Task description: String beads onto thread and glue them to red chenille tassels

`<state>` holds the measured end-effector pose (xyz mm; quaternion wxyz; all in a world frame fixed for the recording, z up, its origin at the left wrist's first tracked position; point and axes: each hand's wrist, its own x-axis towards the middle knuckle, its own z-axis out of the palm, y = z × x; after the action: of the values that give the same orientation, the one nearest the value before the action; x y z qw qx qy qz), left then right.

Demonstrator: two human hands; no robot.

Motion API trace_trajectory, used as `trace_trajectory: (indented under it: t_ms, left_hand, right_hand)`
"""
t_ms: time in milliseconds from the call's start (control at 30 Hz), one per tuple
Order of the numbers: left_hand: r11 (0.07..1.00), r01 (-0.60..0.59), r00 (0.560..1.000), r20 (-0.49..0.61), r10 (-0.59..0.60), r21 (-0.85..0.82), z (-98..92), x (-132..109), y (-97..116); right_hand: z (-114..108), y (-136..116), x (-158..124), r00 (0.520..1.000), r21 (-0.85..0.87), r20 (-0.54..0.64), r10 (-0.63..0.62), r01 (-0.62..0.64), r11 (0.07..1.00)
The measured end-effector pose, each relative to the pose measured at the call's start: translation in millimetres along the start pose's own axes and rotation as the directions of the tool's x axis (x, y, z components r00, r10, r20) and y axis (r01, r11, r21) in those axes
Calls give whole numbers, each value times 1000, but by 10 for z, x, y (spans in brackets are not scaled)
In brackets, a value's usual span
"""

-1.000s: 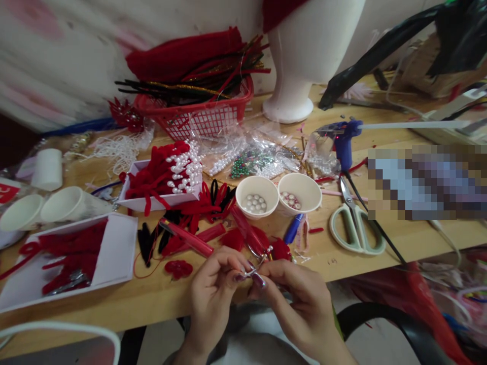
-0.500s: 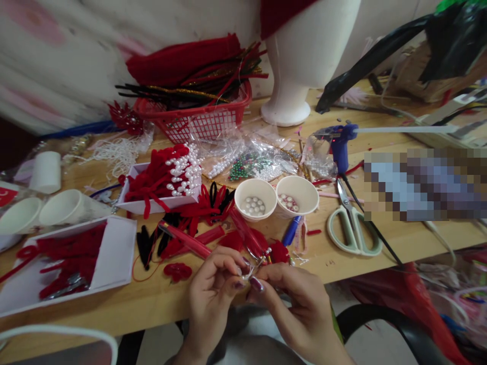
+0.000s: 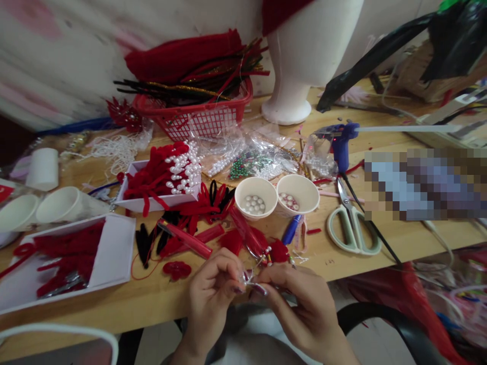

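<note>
Over the table's front edge, my left hand (image 3: 213, 291) and my right hand (image 3: 304, 301) meet with thumbs and forefingers pinched. Between their fingertips is a small shiny whitish piece (image 3: 248, 279), thin and partly covered; its kind is too small to make out. Just beyond the fingers lie small pearl-tipped stems (image 3: 268, 250) beside red fabric pieces. A red tube-like stick (image 3: 186, 239) and a red flower shape (image 3: 177, 270) rest left of my left hand. Behind stand two white cups, one with white pearls (image 3: 253, 204), the other with pinkish beads (image 3: 289, 201).
Green-handled scissors (image 3: 353, 230) and a blue glue gun (image 3: 341, 147) with its cable lie right. White boxes (image 3: 114, 253) of red fuzzy pieces stand left. A red basket (image 3: 198, 119) and a white mannequin head (image 3: 289, 101) are at the back.
My fingertips have shifted slightly around the small whitish piece, and the left fingers have drawn in closer over it. The view has tilted a little; the table's things stay put.
</note>
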<state>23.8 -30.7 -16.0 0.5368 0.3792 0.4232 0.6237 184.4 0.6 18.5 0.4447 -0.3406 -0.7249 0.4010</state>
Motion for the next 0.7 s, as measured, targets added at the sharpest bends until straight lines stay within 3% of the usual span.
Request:
trace_trajectory:
  t_ms: [200, 367, 500, 567, 700]
  left_hand:
    - [994, 43, 999, 2, -44, -97, -7, 15, -4]
    - [996, 8, 1000, 8, -7, -88, 1, 21, 11]
    - [997, 0, 1000, 22, 2, -83, 2, 0, 6]
    - [997, -4, 1000, 29, 6, -79, 1, -9, 4]
    - [998, -10, 1000, 28, 11, -65, -3, -10, 3]
  right_hand:
    - [-42, 89, -88, 999, -3, 17, 27, -27, 1000]
    - [-52, 64, -207, 993, 40, -52, 103, -101, 994]
    - [-22, -32, -232, 977, -23, 106, 187, -186, 982]
    - [-7, -45, -206, 973, -59, 173, 152, -144, 988]
    - [18, -17, -116, 984, -74, 170, 51, -38, 997]
